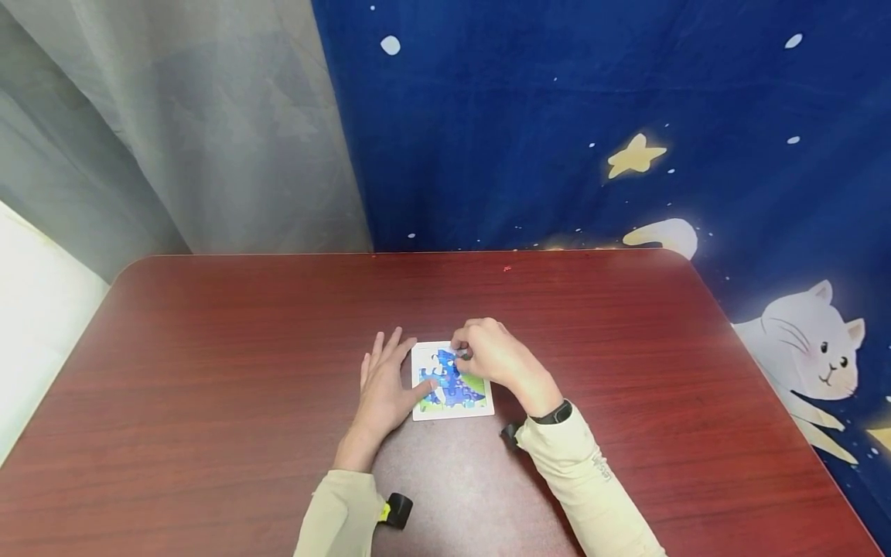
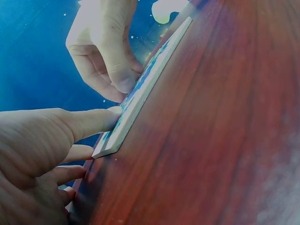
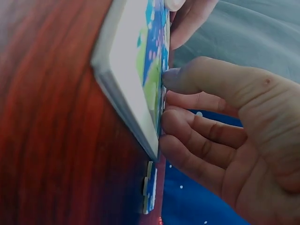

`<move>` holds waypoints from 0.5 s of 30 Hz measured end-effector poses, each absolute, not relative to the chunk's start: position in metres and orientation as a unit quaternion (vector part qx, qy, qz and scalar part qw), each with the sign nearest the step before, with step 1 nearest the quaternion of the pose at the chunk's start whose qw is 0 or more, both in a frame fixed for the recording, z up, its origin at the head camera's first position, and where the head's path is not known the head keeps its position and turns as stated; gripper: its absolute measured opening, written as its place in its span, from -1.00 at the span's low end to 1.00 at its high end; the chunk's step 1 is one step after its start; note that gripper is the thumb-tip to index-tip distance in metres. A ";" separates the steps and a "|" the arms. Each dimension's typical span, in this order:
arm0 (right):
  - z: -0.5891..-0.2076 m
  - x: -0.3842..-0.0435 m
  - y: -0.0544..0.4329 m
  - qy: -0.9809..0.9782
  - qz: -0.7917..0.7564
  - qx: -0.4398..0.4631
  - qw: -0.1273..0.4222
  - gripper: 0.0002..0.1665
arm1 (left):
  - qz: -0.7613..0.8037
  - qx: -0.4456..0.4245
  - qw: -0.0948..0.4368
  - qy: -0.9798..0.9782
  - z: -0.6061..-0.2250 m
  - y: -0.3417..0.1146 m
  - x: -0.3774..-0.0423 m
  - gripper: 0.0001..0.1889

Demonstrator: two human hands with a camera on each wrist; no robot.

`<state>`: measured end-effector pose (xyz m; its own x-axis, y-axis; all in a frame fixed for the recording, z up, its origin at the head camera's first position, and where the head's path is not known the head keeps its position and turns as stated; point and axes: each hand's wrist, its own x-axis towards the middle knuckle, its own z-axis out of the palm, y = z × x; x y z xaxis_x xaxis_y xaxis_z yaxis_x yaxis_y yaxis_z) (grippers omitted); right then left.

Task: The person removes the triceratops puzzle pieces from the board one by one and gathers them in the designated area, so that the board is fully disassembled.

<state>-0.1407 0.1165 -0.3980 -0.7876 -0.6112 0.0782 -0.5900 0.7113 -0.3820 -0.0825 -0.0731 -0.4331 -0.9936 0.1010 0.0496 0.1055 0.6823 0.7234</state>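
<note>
A small white-framed jigsaw puzzle (image 1: 454, 414) with blue and green pieces lies on the table, some of its white backing bare. My left hand (image 1: 386, 391) is spread along its left side; the thumb presses on the puzzle's face and the other fingers rest at or beyond the edge. Over the upper right of the puzzle, my right hand (image 1: 496, 354) pinches a small puzzle piece (image 1: 464, 354), mostly covered by the fingers. The right wrist view shows the thumb (image 3: 180, 79) and curled fingertips close against the puzzle. Another loose puzzle piece (image 3: 149, 190) lies beside the frame there.
The reddish-brown wooden table (image 1: 209, 371) extends around the puzzle. Behind it hang a grey curtain (image 1: 264, 139) and a blue curtain (image 1: 501, 139) with stars and a cat. A tiny red mark (image 1: 506, 268) shows near the table's far edge.
</note>
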 end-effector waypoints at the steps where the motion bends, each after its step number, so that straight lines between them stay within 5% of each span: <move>1: -0.398 -0.141 0.117 0.923 -0.205 -0.325 0.030 -0.80 | -0.395 -0.057 0.004 -0.917 -0.433 -0.073 -0.082 -0.25; 15: -0.405 -0.141 0.115 0.928 -0.217 -0.293 0.069 -0.78 | -0.398 -0.058 0.005 -0.916 -0.433 -0.074 -0.083 -0.25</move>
<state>-0.1411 0.1151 -0.4055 -0.8184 -0.5746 -0.0006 -0.5146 0.7334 -0.4441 -0.0831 -0.0742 -0.4333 -0.9932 0.1019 0.0561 0.1105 0.6763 0.7283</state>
